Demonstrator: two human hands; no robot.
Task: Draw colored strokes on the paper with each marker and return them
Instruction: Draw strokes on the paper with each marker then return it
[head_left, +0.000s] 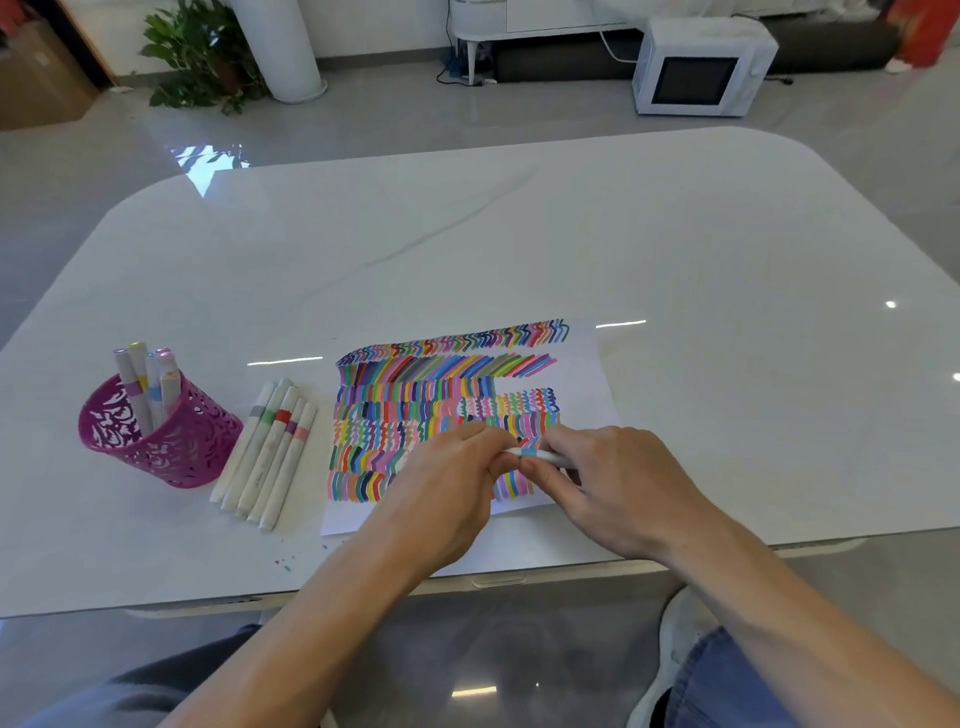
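Over the paper, near the table's front edge, the left hand and right hand each pinch one end of a blue-banded marker. A row of markers lies left of the paper, just beside a pink cup holding several more.

White marker (blue band) over stroke-filled paper, five markers flat beside pink cup holding others

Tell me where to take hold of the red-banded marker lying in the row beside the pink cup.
Take the red-banded marker by its near end, coming from above. It lies flat, packed between other markers on both sides, so its long sides are probably hard to pinch.
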